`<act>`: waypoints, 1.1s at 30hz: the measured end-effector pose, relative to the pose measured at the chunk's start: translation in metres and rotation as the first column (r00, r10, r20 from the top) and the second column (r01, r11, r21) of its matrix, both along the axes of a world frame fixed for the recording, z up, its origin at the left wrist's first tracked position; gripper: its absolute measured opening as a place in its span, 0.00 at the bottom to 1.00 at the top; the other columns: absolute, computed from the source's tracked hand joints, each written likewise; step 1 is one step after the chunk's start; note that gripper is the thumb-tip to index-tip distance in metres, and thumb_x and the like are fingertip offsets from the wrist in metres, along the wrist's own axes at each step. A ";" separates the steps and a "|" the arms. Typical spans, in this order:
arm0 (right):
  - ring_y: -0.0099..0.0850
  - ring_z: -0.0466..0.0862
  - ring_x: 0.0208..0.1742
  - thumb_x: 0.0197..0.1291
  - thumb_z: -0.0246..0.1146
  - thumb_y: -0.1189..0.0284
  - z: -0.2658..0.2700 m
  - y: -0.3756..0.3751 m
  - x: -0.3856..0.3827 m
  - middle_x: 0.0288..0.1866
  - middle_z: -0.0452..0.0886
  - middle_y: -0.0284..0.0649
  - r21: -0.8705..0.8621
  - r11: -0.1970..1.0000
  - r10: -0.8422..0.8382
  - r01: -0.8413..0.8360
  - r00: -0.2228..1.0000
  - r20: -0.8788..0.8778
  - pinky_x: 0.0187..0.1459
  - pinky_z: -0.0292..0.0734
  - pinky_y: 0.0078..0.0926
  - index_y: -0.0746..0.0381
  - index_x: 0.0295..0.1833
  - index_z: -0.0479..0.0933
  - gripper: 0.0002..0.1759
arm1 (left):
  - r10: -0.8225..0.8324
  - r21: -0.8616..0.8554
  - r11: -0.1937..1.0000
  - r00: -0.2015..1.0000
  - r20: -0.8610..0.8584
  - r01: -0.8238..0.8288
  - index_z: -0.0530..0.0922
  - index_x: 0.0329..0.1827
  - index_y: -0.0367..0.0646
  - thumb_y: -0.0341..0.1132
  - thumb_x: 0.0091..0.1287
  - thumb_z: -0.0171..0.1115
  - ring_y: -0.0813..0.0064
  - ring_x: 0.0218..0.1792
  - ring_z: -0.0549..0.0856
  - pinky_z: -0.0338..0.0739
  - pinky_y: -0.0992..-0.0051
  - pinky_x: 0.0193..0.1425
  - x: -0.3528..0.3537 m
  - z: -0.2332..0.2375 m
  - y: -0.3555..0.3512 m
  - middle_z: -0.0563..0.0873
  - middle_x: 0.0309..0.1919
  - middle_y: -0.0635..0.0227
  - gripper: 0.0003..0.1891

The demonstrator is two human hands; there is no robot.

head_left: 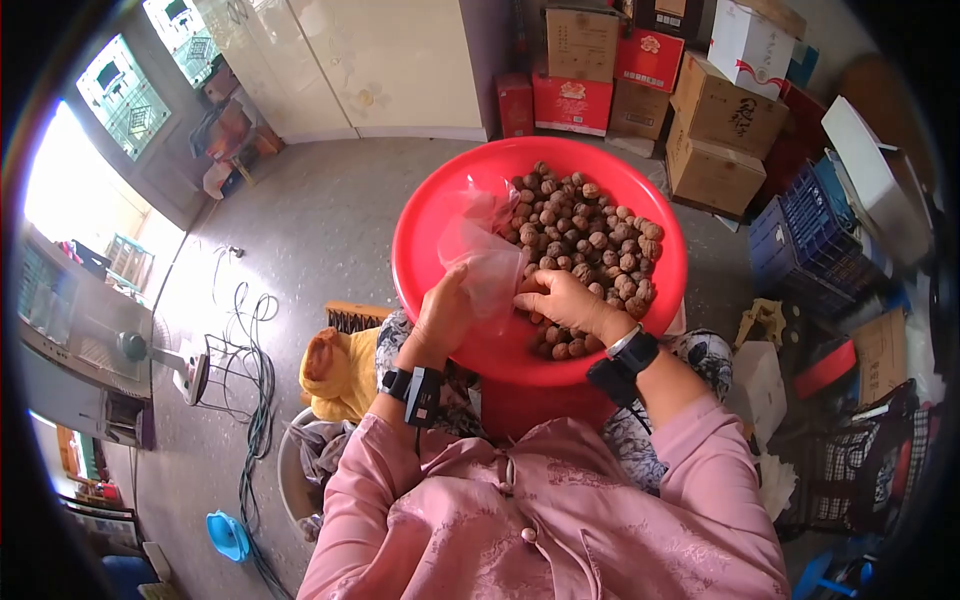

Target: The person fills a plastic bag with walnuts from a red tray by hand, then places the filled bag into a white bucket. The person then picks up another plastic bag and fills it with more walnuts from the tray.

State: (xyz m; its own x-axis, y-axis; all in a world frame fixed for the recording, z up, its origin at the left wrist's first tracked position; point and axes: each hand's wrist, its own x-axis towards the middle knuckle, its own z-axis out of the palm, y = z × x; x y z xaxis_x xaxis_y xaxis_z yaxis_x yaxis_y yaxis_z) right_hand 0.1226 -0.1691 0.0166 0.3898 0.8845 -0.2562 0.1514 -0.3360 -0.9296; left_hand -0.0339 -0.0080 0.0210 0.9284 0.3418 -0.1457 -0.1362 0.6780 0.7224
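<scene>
So from the head view, the bag [485, 265] is thin, clear, kinda milky plastic, pretty crinkly, with pale shine along the folds and the red showing right through it. It's just up and to the right of the left hand [443, 308], over the bare side of the red basin [420, 200], and the bottom part hangs down between the two hands. The left hand has its fingers curled in and is pinching the near left edge of the bag.

The right hand [565, 300] is at the bag's right edge, thumb and first finger drawn in close to each other. Honestly can't tell if they've got plastic, a nut or nothing between them.

The walnuts [598, 240] are piled beyond the right hand and round to its right, with a few more just below it. They're brown, round and wrinkly, some a lot darker than others, sitting in the right half of the basin.

Both wrists have black straps with little boxes on them. Left of the left hand there's a yellow cloth [345, 375], with a brush [357, 317] right by it.
</scene>
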 end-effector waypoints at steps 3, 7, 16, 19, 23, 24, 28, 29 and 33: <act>0.21 0.80 0.30 0.66 0.66 0.69 -0.007 0.004 0.002 0.35 0.84 0.34 0.114 0.993 -0.012 0.008 0.999 0.036 0.31 0.78 0.21 0.66 0.50 0.81 0.13 | -0.019 0.251 0.968 0.999 0.027 0.012 0.67 0.71 0.37 0.36 0.75 0.53 0.64 0.57 0.82 0.82 0.68 0.56 0.002 -0.005 -0.001 0.80 0.60 0.55 0.23; 0.20 0.80 0.29 0.65 0.66 0.68 -0.002 0.004 -0.004 0.34 0.84 0.33 0.132 0.991 -0.025 0.025 1.000 0.005 0.30 0.77 0.20 0.66 0.49 0.82 0.13 | 0.019 -0.005 1.000 0.998 -0.058 -0.019 0.72 0.66 0.39 0.40 0.77 0.49 0.66 0.54 0.83 0.81 0.65 0.54 0.001 0.008 -0.004 0.81 0.56 0.59 0.20; 0.20 0.80 0.29 0.66 0.66 0.68 -0.005 0.007 0.004 0.31 0.83 0.32 0.012 1.000 -0.003 0.003 1.000 0.007 0.29 0.76 0.19 0.64 0.40 0.82 0.09 | 0.235 0.383 0.912 0.954 -0.187 -0.150 0.75 0.49 0.40 0.35 0.72 0.56 0.66 0.32 0.83 0.81 0.72 0.38 0.009 -0.036 0.009 0.83 0.36 0.63 0.09; 0.20 0.80 0.28 0.66 0.66 0.68 0.004 0.003 0.005 0.31 0.82 0.32 0.085 0.996 0.001 -0.001 1.000 -0.001 0.28 0.75 0.19 0.63 0.38 0.80 0.09 | 0.527 0.626 0.725 0.817 -0.235 -0.288 0.75 0.47 0.39 0.33 0.64 0.66 0.65 0.26 0.81 0.81 0.73 0.35 0.019 -0.037 -0.004 0.81 0.30 0.66 0.13; 0.22 0.81 0.30 0.64 0.66 0.69 0.010 -0.001 0.005 0.33 0.82 0.34 0.093 0.995 -0.025 0.031 0.997 -0.073 0.32 0.76 0.22 0.64 0.39 0.78 0.08 | 0.863 0.906 -0.017 0.452 0.227 -0.423 0.74 0.50 0.37 0.32 0.53 0.73 0.68 0.28 0.81 0.80 0.74 0.35 0.033 -0.053 -0.010 0.81 0.32 0.65 0.23; 0.23 0.82 0.33 0.62 0.66 0.70 0.010 -0.001 0.005 0.34 0.83 0.36 0.107 0.993 -0.038 0.045 0.997 -0.074 0.36 0.78 0.25 0.65 0.39 0.79 0.09 | 0.863 0.906 -0.016 0.452 0.226 -0.422 0.74 0.50 0.37 0.32 0.53 0.73 0.68 0.28 0.81 0.80 0.74 0.35 0.033 -0.050 -0.012 0.81 0.32 0.65 0.23; 0.24 0.82 0.36 0.61 0.65 0.72 0.003 0.001 0.005 0.38 0.84 0.37 0.114 0.992 -0.037 0.055 0.987 -0.154 0.38 0.79 0.25 0.67 0.41 0.80 0.08 | 0.725 0.882 0.274 0.685 0.073 -0.384 0.76 0.46 0.39 0.32 0.62 0.70 0.78 0.29 0.80 0.78 0.78 0.35 0.021 -0.040 -0.014 0.83 0.31 0.68 0.14; 0.24 0.82 0.37 0.61 0.66 0.72 0.001 0.001 0.006 0.38 0.84 0.37 0.133 0.990 -0.033 0.054 0.987 -0.158 0.39 0.79 0.25 0.67 0.43 0.81 0.10 | 0.464 0.708 0.661 0.877 -0.125 -0.249 0.77 0.44 0.39 0.32 0.65 0.68 0.81 0.29 0.80 0.77 0.79 0.35 0.018 -0.037 -0.013 0.83 0.30 0.70 0.11; 0.24 0.82 0.40 0.60 0.67 0.69 -0.002 0.005 0.006 0.40 0.84 0.37 0.122 0.991 -0.033 0.049 0.991 -0.129 0.39 0.78 0.24 0.67 0.47 0.81 0.14 | 0.331 0.732 0.674 0.926 -0.181 -0.098 0.78 0.40 0.38 0.34 0.70 0.65 0.84 0.27 0.80 0.76 0.81 0.31 0.015 -0.015 -0.023 0.82 0.27 0.73 0.08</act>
